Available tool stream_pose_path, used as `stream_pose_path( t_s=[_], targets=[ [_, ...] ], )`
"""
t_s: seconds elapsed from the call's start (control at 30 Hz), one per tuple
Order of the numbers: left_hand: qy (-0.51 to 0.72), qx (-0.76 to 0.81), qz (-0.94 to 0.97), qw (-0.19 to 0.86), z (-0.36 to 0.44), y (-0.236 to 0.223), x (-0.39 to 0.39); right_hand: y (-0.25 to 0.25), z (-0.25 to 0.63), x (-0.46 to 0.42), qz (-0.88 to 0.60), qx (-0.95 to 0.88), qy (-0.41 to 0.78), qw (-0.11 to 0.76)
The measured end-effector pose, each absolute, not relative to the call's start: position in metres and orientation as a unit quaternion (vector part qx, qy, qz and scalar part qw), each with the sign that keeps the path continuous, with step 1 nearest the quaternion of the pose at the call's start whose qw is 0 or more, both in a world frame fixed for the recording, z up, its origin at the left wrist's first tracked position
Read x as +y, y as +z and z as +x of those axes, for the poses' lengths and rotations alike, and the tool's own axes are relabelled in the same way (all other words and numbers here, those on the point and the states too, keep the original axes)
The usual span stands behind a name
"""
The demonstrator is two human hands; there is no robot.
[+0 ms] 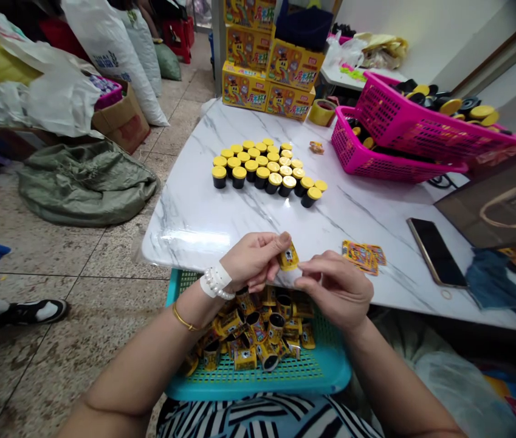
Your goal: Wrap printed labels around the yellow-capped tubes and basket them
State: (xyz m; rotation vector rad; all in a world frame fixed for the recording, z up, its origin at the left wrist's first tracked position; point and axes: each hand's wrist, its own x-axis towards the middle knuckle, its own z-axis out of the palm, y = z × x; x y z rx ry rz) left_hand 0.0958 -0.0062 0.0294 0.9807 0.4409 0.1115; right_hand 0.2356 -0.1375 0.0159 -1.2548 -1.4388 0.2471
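My left hand (255, 261) pinches a small yellow printed piece (288, 258) with a dark cartoon figure, between thumb and fingers. Whether it is a wrapped cup or a flat label is hard to tell. At its lower right edge, the fingertips of my right hand (337, 285) are closed in a pinch. Below both hands, a teal plastic basket (258, 389) rests on my lap, with several small black cups in yellow printed wraps (258, 328) lying in it at all angles. Flat printed cards (362, 257) lie on the table, right of my right hand.
Black cups with yellow lids (262, 164) stand grouped on the marble-patterned table (194, 213). Yellow cartons (269, 76) are stacked behind them. Pink baskets (389, 158) hold more lidded cups. A tape roll (322, 112), a phone (436, 252) and a brown bag (504, 201) are also there.
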Motion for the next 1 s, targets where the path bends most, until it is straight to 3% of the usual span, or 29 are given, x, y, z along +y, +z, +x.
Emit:
stream_pose_path(
  t_s=[0.4,0.6,0.67,0.83,0.93,1.0],
  targets=[
    [0.06,0.243,0.43,0.867,0.086,0.035,-0.024,0.015,0.228,-0.131,-0.523,-0.597,0.075,0.604],
    [0.002,0.263,0.421,0.868,0.042,0.017,-0.068,0.018,0.204,-0.166,-0.481,-0.679,0.1,0.545],
    [0.001,0.319,0.498,0.806,0.027,0.006,-0.077,0.018,0.215,-0.173,-0.487,-0.708,0.112,0.499],
    [0.208,0.383,0.761,0.48,0.02,0.007,-0.074,0.024,0.272,-0.166,-0.689,-0.581,-0.02,0.432],
    [0.283,0.349,0.802,0.393,0.037,0.02,-0.059,0.023,0.279,-0.142,-0.72,-0.577,-0.021,0.384],
    [0.299,0.353,0.796,0.391,0.053,0.027,-0.047,0.018,0.271,-0.123,-0.71,-0.62,0.008,0.335]
  ],
)
